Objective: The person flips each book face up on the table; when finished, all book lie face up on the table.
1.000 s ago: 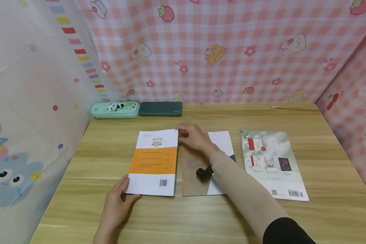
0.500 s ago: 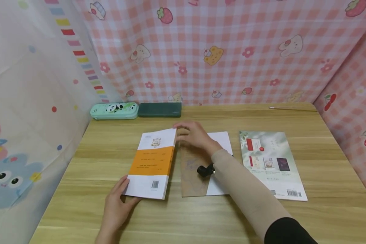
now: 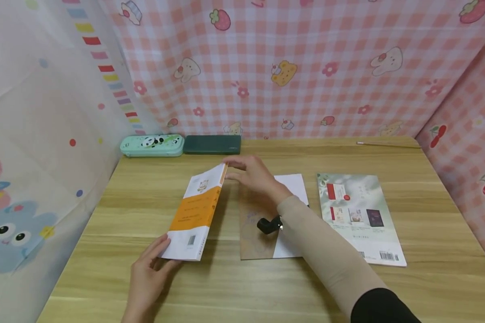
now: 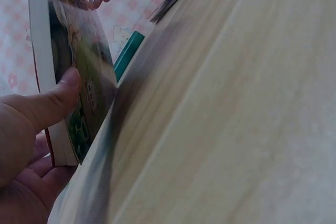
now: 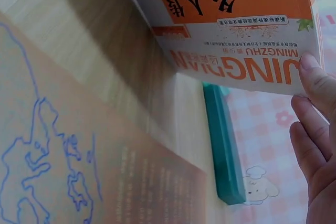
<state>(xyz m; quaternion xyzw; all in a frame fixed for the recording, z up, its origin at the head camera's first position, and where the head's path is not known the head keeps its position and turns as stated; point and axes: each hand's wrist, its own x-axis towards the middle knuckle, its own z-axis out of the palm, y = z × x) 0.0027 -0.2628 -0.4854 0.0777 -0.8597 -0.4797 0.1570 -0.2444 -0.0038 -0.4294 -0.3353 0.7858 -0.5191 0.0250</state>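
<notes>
A white paperback book (image 3: 196, 211) with an orange band stands tilted over the table, its right side raised and its spine showing in the head view. My left hand (image 3: 149, 278) grips its near left corner; in the left wrist view, the thumb (image 4: 65, 95) lies on one cover and the other fingers are partly hidden behind. My right hand (image 3: 256, 177) pinches the far right corner. The right wrist view shows the front cover (image 5: 231, 35) with orange lettering, the right thumb at its edge.
Beneath the right forearm lies a brown and white booklet (image 3: 258, 244). Farther right is a pale green magazine (image 3: 359, 193). A panda pencil case (image 3: 151, 146) and a dark green case (image 3: 212, 145) sit at the back, with a pencil (image 3: 388, 144) at back right.
The book's right side has risen from nearly flat to a steep tilt, turning leftward. My right hand has moved slightly up and left with it; the left hand stays at its corner.
</notes>
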